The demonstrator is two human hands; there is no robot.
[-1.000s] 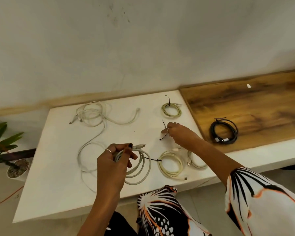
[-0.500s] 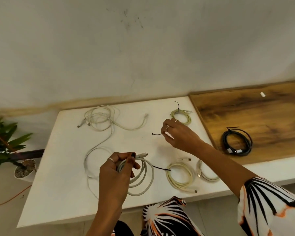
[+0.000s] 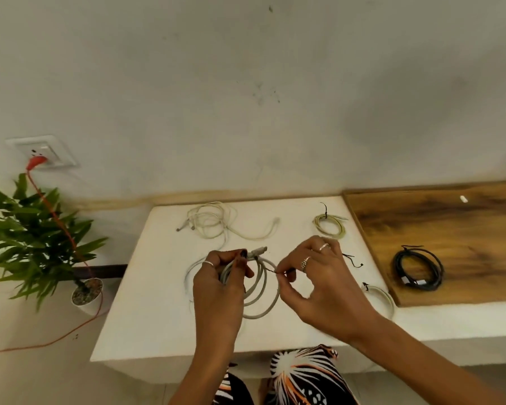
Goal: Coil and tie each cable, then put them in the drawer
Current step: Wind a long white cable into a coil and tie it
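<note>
**Tying off the grey coil**

At far left a potted plant (image 3: 38,229) stands on the floor, with an orange cord (image 3: 59,217) running up to a wall socket (image 3: 43,154). On the white table (image 3: 146,302), an untidy pale cable (image 3: 214,219) lies loose at the back, not yet coiled.

The left hand (image 3: 219,285) grips a coiled grey cable (image 3: 260,293) near its plug end, fingers curled round the bunched loops and holding the coil above the table. Just right of it, the right hand (image 3: 319,285) pinches a thin black twist tie (image 3: 272,270) between thumb and forefinger, right against the coil.

Further right lie a small tied greenish coil (image 3: 330,225) at the back, a spare black tie (image 3: 352,260), and a pale coil (image 3: 381,296) at the table's front edge. A tied black cable (image 3: 418,268) rests on the wooden board (image 3: 450,217).

The step in hand looks to be binding this coil. Next, the tie probably needs passing round all the loops and twisting shut while the left hand keeps them bunched. No drawer is in view.
</note>
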